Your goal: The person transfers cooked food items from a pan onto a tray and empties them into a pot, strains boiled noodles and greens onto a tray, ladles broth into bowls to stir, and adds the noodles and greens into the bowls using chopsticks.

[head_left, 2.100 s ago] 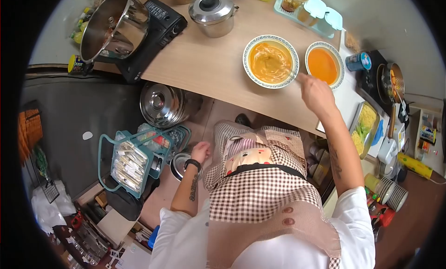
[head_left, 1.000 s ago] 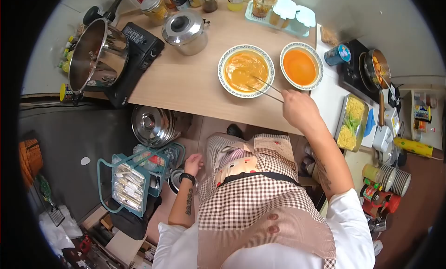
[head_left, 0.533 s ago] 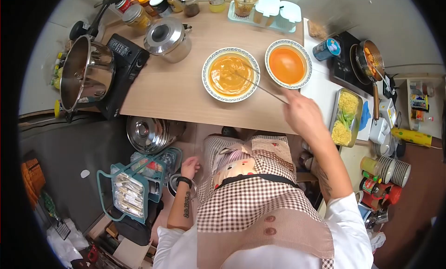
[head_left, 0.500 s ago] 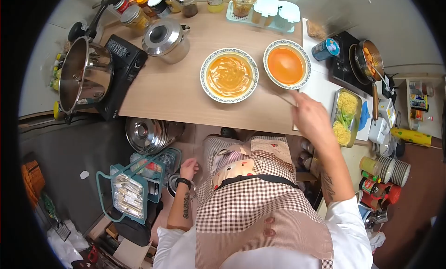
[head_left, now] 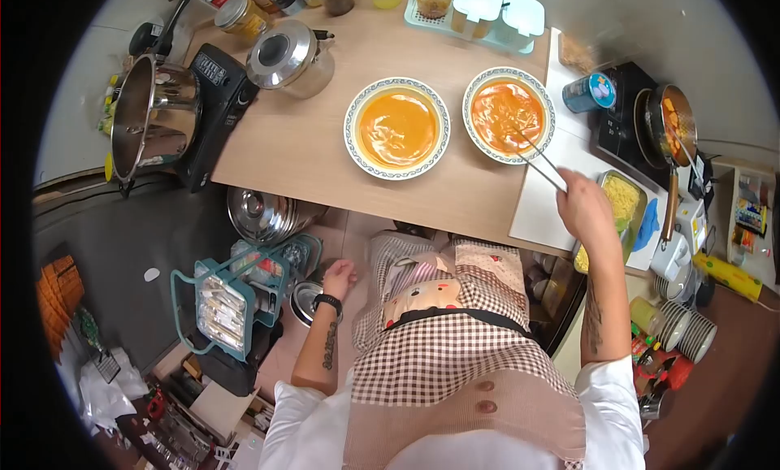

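My right hand (head_left: pixel 587 208) is closed round a pair of metal chopsticks (head_left: pixel 546 171), whose tips dip into the orange-red liquid in the right-hand bowl (head_left: pixel 550 129). The surface of that liquid is swirled. To its left on the wooden table stands another patterned bowl (head_left: pixel 353 138) of yellow-orange liquid, with nothing in it but the liquid. My left hand (head_left: pixel 340 278), with a black band at the wrist, hangs low beside the apron, its fingers curled; whether it holds anything is too small to tell.
A large steel pot (head_left: pixel 166 112) stands by a black portable stove (head_left: pixel 218 84) at the left. Behind are a lidded pot (head_left: pixel 284 60) and a tray of containers (head_left: pixel 520 21). At the right are a blue can (head_left: pixel 589 93), a frying pan (head_left: pixel 673 129) and a noodle tray (head_left: pixel 624 200).
The chopsticks have gone from the left bowl to the right bowl, and my right hand has moved right with them. The right bowl's smooth liquid is now swirled. My left hand stays low.
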### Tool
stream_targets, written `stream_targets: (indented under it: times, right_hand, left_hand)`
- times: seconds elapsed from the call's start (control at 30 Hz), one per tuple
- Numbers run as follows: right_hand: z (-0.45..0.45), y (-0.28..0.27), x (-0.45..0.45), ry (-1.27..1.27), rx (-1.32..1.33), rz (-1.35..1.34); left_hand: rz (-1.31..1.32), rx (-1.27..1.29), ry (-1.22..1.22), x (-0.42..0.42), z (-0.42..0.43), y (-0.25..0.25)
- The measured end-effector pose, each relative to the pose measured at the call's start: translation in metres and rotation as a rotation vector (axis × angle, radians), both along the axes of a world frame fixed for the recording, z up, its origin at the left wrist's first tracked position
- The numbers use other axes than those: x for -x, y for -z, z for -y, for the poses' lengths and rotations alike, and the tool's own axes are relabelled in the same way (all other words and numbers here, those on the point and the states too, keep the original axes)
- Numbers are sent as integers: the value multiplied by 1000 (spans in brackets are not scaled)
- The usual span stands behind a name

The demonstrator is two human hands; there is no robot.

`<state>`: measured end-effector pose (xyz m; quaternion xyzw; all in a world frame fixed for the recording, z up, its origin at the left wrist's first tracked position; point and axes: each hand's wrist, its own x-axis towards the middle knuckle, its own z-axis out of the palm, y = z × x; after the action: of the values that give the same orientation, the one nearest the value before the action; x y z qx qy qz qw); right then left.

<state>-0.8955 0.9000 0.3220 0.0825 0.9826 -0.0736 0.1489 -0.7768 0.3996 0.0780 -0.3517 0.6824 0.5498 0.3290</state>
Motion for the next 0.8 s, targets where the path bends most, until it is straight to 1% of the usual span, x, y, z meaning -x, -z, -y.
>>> stream_targets:
  times: [0.1,0.13,0.17,0.23,0.27,0.37,0.4,0.5,0.6,0.7,0.8]
  right_hand:
    - [-7,12,23,80,38,-11]
    - [-15,9,13,15,26,-79]
    - [-17,7,13,2,27,-51]
    - [-12,-3,4,-3,34,39]
    - [-11,6,12,-40,75,22]
    - [-26,16,11,-62,49,-151]
    - [-24,0,8,-37,16,-16]
    - [-16,3,9,-72,51,-10]
    - [-25,6,0,-38,33,-33]
    - [-27,2,5,-70,33,-44]
    - [-19,14,20,-91,52,-92]
  left_hand:
    - [10,25,145,-12,-7,13]
    - [-33,-22,162,-20,-4,23]
    - [-39,-28,102,-24,-3,35]
    - [-16,-36,-1,-37,-12,32]
    - [27,-28,16,-40,-13,32]
    - [69,-16,183,-34,-26,15]
    - [31,4,160,-30,-33,7]
    - [42,-6,5,-25,-42,5]
    - [42,-15,170,-16,-44,-4]
    - [-25,-44,17,-22,-33,17]
    - [-1,-14,111,-21,-32,19]
